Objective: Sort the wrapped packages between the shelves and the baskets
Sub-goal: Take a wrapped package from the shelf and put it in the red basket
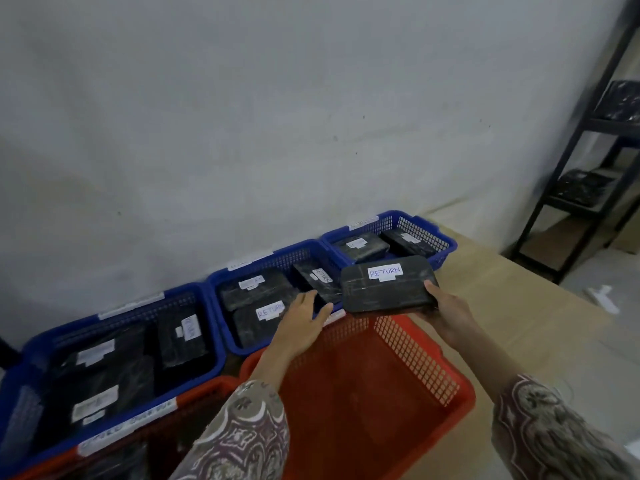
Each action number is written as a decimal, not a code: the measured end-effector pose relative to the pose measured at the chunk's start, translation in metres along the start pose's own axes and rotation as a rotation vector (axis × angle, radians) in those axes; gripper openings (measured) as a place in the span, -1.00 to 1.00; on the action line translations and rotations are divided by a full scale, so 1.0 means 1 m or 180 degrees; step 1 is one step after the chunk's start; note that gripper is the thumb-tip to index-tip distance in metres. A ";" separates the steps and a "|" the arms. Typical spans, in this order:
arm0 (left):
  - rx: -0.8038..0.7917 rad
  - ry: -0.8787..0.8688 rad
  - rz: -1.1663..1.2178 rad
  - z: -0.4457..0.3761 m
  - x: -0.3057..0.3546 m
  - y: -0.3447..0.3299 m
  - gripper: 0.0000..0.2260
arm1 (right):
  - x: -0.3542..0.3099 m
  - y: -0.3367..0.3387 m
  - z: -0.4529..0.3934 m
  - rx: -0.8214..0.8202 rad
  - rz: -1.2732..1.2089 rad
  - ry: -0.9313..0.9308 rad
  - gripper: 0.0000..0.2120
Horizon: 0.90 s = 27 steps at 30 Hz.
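The right hand (446,308) is gripping a black wrapped package (386,289) by its right end, thumb on top, fingers under it; the white label is reading "RETURN". The package is hanging in the air above the far rim of the empty red basket (374,382) and just in front of the blue baskets. The left hand (304,322) is reaching forward with fingers loose and spread, holding nothing, its fingertips lying at the near rim of the middle blue basket (277,296), close to a leaning package (317,280) there.

The one-ended grip is looking like the main risk: the free left end could be sagging or twisting, and the slick wrap could be slipping from the fingers into the red basket below. The left hand could also be nudging the leaning package over. Choosing the basket is another hazard, since the rim labels are too blurred to read.

The middle basket is already holding three packages, so room there is tight. The far blue basket (419,233) is holding two, the left blue basket (114,358) several. Right of the baskets the brown worktop (512,306) is lying bare up to its edge, with a dark shelf (588,161) beyond it.
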<state>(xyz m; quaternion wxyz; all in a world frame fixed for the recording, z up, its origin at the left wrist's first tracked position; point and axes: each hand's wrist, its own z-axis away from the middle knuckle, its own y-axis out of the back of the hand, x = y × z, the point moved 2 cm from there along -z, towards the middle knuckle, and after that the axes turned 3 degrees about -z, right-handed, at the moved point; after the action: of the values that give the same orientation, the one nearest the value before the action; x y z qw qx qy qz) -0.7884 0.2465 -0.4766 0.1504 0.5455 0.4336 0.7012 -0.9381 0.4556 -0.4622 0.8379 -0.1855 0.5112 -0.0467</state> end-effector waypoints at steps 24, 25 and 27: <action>0.0241 0.0558 -0.0584 -0.187 0.043 -0.119 -0.34 | -0.066 -0.013 -0.290 -0.1146 0.3026 -0.0279 -0.68; 0.0237 0.0542 -0.0628 -0.188 0.043 -0.123 -0.33 | -0.063 -0.013 -0.296 -0.1199 0.3277 -0.0328 -0.63; 0.0262 0.0509 -0.0715 -0.188 0.043 -0.130 -0.31 | -0.062 -0.019 -0.297 -0.1303 0.3797 -0.0338 -0.60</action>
<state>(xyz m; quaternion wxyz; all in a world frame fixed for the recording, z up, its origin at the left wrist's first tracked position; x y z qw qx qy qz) -1.0063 0.2674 -0.5551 0.1704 0.4416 0.5310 0.7028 -1.2247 0.3763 -0.5245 0.6915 -0.0272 0.4830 0.5365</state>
